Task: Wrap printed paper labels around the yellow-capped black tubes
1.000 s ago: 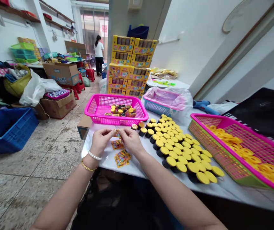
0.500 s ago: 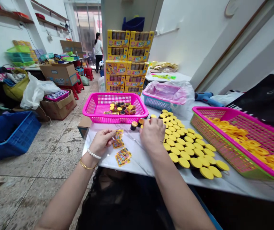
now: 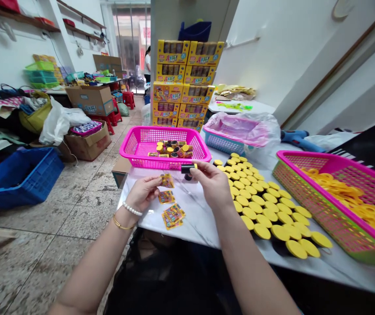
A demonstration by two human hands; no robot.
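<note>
Labels [image 3: 173, 215] are lying in a loose pile near the front edge of a white worktop [image 3: 192, 229], with a single label [image 3: 166, 197] lying just beyond — and a worker's left hand [image 3: 143, 192], fingers closed in a narrow pinch, is holding a printed label [image 3: 166, 180] above the surface. The right hand [image 3: 215, 179] is gripping a black pot [image 3: 186, 168] on its side between thumb and fingers, the yellow end sitting at the fingertips and the dark end pointing left. A second dark pot [image 3: 187, 177] is showing just beneath, partly hidden.

A white bead bracelet [image 3: 132, 209] and a gold-coloured bangle [image 3: 121, 224] are circling the left wrist. Yellow-lidded pots [image 3: 257, 200] are crowding the worktop to the right — a pink-rimmed basket [image 3: 308, 199] of yellow rings [image 3: 348, 197] is standing beside them. Beyond the hands, a pink basket [image 3: 164, 165] is holding heaped printed pots [image 3: 176, 151], and yellow boxes [image 3: 180, 92] are rising in a stack behind.
</note>
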